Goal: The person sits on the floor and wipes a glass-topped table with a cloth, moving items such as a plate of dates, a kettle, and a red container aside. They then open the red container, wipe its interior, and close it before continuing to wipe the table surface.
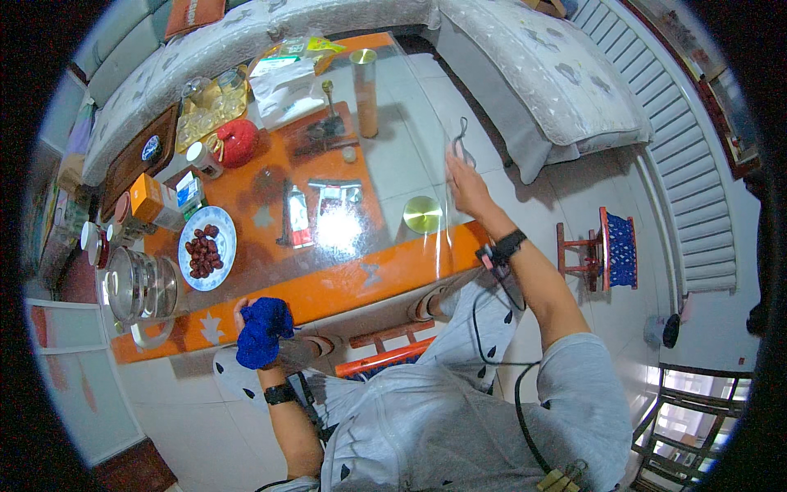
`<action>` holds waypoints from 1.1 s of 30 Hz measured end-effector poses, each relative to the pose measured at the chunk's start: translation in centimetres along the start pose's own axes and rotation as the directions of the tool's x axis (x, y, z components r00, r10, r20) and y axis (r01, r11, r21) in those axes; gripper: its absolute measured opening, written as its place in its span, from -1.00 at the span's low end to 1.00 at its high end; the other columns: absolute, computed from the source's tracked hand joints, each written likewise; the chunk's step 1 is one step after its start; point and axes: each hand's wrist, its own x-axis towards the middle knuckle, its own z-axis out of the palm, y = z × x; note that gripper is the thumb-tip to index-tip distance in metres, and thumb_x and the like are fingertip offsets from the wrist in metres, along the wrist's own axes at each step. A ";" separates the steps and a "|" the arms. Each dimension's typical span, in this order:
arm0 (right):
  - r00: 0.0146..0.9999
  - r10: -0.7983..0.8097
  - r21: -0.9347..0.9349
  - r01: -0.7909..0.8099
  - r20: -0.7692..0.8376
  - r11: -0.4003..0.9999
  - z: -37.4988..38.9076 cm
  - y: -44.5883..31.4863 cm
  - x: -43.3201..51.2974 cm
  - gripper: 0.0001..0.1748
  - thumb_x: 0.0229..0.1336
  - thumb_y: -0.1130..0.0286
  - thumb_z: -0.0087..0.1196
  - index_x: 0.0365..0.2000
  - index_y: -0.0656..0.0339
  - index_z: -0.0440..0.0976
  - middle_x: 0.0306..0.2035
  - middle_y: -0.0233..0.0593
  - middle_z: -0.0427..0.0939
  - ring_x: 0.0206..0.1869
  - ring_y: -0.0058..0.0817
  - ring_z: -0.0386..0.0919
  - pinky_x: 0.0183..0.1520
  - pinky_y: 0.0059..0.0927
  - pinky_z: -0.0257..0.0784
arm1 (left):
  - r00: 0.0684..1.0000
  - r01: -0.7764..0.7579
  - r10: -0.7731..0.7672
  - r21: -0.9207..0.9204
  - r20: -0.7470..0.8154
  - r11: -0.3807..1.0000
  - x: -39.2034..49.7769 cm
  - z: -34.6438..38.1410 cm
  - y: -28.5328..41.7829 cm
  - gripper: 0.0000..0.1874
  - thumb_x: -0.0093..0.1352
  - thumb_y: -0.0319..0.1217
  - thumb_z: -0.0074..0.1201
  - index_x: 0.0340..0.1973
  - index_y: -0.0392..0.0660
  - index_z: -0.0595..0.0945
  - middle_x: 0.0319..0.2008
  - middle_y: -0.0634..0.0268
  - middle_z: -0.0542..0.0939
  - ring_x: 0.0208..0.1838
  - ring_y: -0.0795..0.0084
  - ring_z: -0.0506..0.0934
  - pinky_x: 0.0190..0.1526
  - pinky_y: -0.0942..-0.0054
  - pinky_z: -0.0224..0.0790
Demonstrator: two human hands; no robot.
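Note:
A dark blue cloth [264,332] is bunched over my left hand [240,312] at the table's near edge. It hides most of the hand, and only a few fingers show. Farther right, my right hand [468,187] is at the right edge of the glass-topped table [246,289]. From its fingers rises a thin grey looped strap [462,144]; the rest of what the hand holds is hidden. Nearest to this hand on the glass is a round gold-coloured disc [423,215]. A plate of dried red dates [205,252] sits beyond my left hand.
A glass pot [138,286] stands at the table's left end. Behind are an orange box [150,198], a red round object [235,142], a tray of glasses [212,111] and a tall gold-lidded jar [366,95]. A woven stool [618,249] stands right, a covered sofa [541,74] beyond.

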 end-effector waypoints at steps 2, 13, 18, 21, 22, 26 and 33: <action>1.000 -0.009 -0.058 0.009 0.002 0.998 0.9 2.2 2.5 -0.53 0.11 0.55 -0.08 0.09 0.25 0.31 0.05 0.07 0.39 0.02 0.04 0.41 0.11 -0.07 0.34 | 1.000 0.002 -0.002 0.004 -0.005 1.000 0.0 -0.1 0.0 -0.67 0.48 -0.37 -0.17 0.13 -0.14 0.36 -0.16 0.16 0.52 -0.12 0.31 0.48 -0.07 0.36 0.40; 0.973 0.123 0.300 -0.179 0.197 0.937 -1.0 -0.8 -3.2 -0.67 0.24 0.23 -0.04 -0.17 0.30 0.48 -0.18 -0.03 0.55 -0.10 -0.17 0.52 -0.05 -0.26 0.40 | 0.999 0.043 -0.044 -0.087 -0.016 0.995 -0.4 -0.8 -0.9 -0.69 0.46 -0.37 -0.11 0.09 -0.15 0.39 -0.15 0.18 0.52 -0.08 0.32 0.49 -0.01 0.38 0.39; 0.904 -0.224 0.383 0.074 0.364 0.921 -7.3 -1.4 -7.6 -0.73 0.14 0.27 0.01 -0.31 0.26 0.56 -0.28 -0.15 0.59 -0.23 -0.30 0.57 -0.13 -0.35 0.45 | 0.998 0.068 -0.065 -0.283 0.022 0.957 0.1 -1.1 -0.7 -0.69 0.46 -0.35 -0.10 0.07 -0.16 0.40 -0.14 0.19 0.53 -0.07 0.33 0.49 0.00 0.39 0.39; 0.772 0.238 0.257 -0.459 0.589 0.851 -10.6 1.1 -7.5 -0.78 0.07 0.34 0.00 -0.41 0.24 0.58 -0.47 -0.19 0.59 -0.37 -0.39 0.58 -0.23 -0.35 0.48 | 1.000 0.016 -0.016 -0.077 0.003 0.997 -0.3 -0.4 -0.2 -0.69 0.47 -0.33 -0.11 0.07 -0.16 0.41 -0.14 0.19 0.53 -0.08 0.32 0.50 0.01 0.39 0.38; 0.688 0.400 0.215 -0.625 0.605 0.750 -11.6 2.1 -7.1 -0.79 0.09 0.36 -0.02 -0.41 0.24 0.58 -0.47 -0.38 0.59 -0.35 -0.57 0.55 -0.26 -0.41 0.47 | 1.000 -0.007 0.007 0.051 -0.012 0.999 -0.6 -0.1 -0.1 -0.69 0.47 -0.33 -0.11 0.07 -0.16 0.41 -0.14 0.19 0.53 -0.08 0.32 0.50 0.01 0.39 0.38; 0.808 0.586 -0.159 -0.587 -0.060 0.794 -12.4 3.2 -4.8 -0.67 0.12 0.15 -0.02 -0.28 0.16 0.57 -0.22 0.01 0.60 -0.12 -0.01 0.55 -0.06 -0.16 0.44 | 0.997 -0.040 0.048 0.114 -0.061 0.993 -0.5 0.5 0.2 -0.69 0.46 -0.34 -0.11 0.07 -0.17 0.41 -0.15 0.20 0.54 -0.09 0.33 0.51 0.01 0.39 0.38; 0.972 0.224 0.230 -0.202 -0.071 0.952 -9.7 -1.6 -2.0 -0.69 0.19 0.26 -0.05 -0.15 0.20 0.51 -0.08 -0.02 0.52 0.03 -0.07 0.46 0.10 -0.16 0.35 | 0.999 -0.019 0.022 0.068 -0.044 0.998 -0.4 0.3 0.0 -0.69 0.46 -0.35 -0.10 0.07 -0.17 0.40 -0.15 0.20 0.54 -0.09 0.34 0.50 0.01 0.39 0.38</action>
